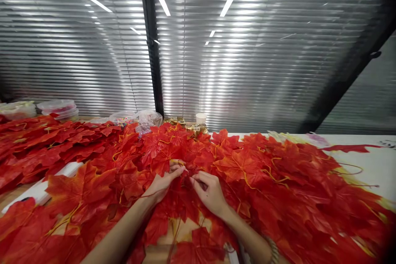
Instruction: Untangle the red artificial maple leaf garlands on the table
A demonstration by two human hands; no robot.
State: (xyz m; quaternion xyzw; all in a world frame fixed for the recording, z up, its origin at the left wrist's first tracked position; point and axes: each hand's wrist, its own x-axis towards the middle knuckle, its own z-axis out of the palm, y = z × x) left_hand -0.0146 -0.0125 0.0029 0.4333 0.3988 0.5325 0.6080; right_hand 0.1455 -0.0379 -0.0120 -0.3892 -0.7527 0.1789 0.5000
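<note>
Red artificial maple leaves (241, 165) with yellow-orange veins and thin stems lie in a deep heap around both hands. My left hand (167, 179) is closed in a pinch on a red maple leaf at the middle of the heap, thumb on top. Just to its right, my right hand (210, 192) has thumb and forefinger pinched together beside the same leaf. What sits between the right fingertips is too small to make out. A thin reddish stem (136, 196) crosses my left wrist.
Clear round tubs (60, 109) stand at the back left. Plastic bags (150, 118), gold packets (198, 128) and a white paper cup (201, 118) sit behind the heap. Window blinds (247, 49) rise at the back. A white box-like bar (40, 189) shows among the leaves at left.
</note>
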